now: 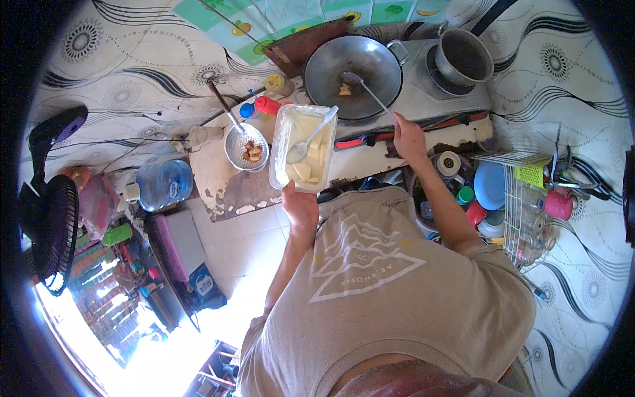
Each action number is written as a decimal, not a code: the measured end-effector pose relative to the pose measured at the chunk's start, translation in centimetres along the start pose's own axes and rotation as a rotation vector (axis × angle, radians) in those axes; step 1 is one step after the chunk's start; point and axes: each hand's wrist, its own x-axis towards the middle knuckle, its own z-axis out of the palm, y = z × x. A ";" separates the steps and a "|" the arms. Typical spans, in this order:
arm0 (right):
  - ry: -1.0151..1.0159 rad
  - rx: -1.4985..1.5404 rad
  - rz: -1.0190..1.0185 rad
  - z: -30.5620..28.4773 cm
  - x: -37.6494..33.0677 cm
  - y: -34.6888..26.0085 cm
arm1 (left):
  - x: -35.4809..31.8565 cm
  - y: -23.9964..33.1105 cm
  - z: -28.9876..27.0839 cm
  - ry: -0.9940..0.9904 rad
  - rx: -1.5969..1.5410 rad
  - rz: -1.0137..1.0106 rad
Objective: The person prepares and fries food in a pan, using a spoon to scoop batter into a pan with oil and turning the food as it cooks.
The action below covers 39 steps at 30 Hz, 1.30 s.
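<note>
My left hand (301, 206) is closed on the near edge of a white plastic tub (276, 149). Inside the tub are pale, cut pieces (302, 172) in a creamy liquid, with a metal spoon (297, 152) resting among them. My right hand (409, 140) grips the handle of a metal spatula (374, 96), whose head sits in a large wok (317, 73) on the stove. Beside the spatula's head lies a small golden-brown piece (344, 90). Left of the tub, a strainer (233, 151) with a long handle holds several browned pieces (252, 152).
A saucepan (444, 69) stands on the right burner of the stove (413, 79). Red and blue-capped bottles (266, 105) are behind the tub. A wire dish rack (509, 205) flanks my right arm. A water jug (165, 185) and a black fan (56, 218) are at left.
</note>
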 end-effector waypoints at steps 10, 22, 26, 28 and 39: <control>-0.052 -0.086 -0.073 -2.3 3.3 1.4 | 0.2 0.5 -1.3 0.051 0.044 0.049; 0.012 -0.149 0.151 -1.6 0.0 -3.5 | 5.2 5.0 -1.4 -0.135 -0.034 -0.037; 0.094 -0.126 0.201 -0.8 0.3 -4.6 | 6.2 5.5 -2.7 -0.110 -0.012 -0.118; 0.112 -0.113 0.216 -0.6 0.7 -4.8 | 6.4 6.1 -2.5 -0.103 0.011 -0.147; 0.084 -0.101 0.259 -1.0 0.6 -6.0 | 7.7 5.8 -2.8 -0.152 -0.055 -0.129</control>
